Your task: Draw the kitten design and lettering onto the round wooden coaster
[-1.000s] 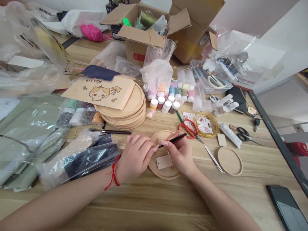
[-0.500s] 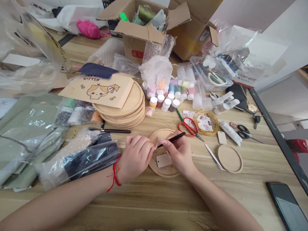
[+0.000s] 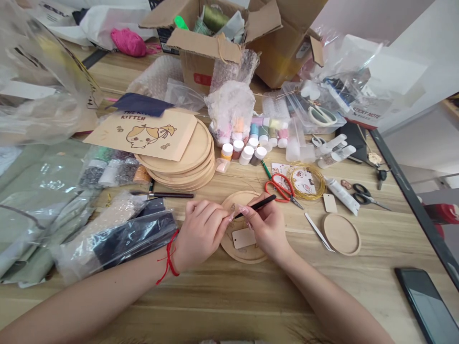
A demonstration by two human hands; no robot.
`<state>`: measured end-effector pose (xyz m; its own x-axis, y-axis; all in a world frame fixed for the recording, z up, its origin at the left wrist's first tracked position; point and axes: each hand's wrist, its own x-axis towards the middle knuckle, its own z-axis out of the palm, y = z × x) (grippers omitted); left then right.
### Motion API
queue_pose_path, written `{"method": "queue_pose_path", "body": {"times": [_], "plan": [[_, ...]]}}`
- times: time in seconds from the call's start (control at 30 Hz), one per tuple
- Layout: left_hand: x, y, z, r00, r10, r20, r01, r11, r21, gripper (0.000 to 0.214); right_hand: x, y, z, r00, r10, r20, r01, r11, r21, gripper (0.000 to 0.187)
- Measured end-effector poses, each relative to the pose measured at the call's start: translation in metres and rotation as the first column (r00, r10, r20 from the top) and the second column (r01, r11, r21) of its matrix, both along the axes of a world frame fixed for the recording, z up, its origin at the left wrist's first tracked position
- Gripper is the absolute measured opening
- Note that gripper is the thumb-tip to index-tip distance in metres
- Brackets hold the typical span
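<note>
Bright, diffuse light covers the light-brown wood-grained surface, and shadows are soft and faint. White glare streaks the clear plastic bag with navy contents left of centre; a pale reflection crosses the black rectangular smartphone at lower right. Wide-angle distortion stretches shapes toward the frame's edges. Thin lines on the round pale-wood tray near centre look slightly soft.

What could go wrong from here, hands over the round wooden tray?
1. The black tool in the right hand points at the fingertips of the left hand; a slip might jab them.
2. The tag on the wooden tray looks loose and could get nudged.
3. The red-handled scissors lie just beyond the right hand, which might bump them.
</note>
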<state>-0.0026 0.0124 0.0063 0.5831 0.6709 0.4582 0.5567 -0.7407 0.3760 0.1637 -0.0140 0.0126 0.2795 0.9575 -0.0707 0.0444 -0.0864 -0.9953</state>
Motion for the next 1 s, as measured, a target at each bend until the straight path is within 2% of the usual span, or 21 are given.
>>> {"method": "queue_pose_path", "body": {"times": [0.2,0.53,0.63,0.77,0.83,1.0], "plan": [[0.001,-0.002,0.000,1.000,0.002,0.021,-0.002,1.000,0.010,0.021,-0.001,0.000,0.000,1.000,0.010,-0.023,-0.010,1.000,0.027,0.034],[-0.001,-0.001,0.002,0.999,0.006,0.042,-0.003,0.998,-0.069,0.020,0.003,0.000,-0.002,0.999,0.001,0.053,-0.007,0.994,0.107,0.025],[-0.003,-0.001,0.003,0.997,0.025,0.078,-0.020,0.998,-0.061,0.017,0.008,0.003,-0.008,0.988,-0.031,0.153,0.008,0.988,0.152,0.018],[-0.001,-0.008,0.001,0.990,-0.136,0.047,0.135,0.991,0.025,0.026,0.011,0.006,-0.016,0.935,-0.028,0.354,-0.024,0.989,0.143,0.014],[0.000,-0.013,-0.002,0.984,-0.177,-0.010,0.177,0.984,0.012,0.030,0.010,0.006,-0.018,0.904,-0.029,0.427,-0.028,0.992,0.127,0.016],[0.001,-0.017,-0.007,0.988,-0.131,-0.076,0.126,0.989,-0.072,0.036,0.010,0.006,-0.020,0.866,0.005,0.500,-0.071,0.991,0.114,0.016]]}}
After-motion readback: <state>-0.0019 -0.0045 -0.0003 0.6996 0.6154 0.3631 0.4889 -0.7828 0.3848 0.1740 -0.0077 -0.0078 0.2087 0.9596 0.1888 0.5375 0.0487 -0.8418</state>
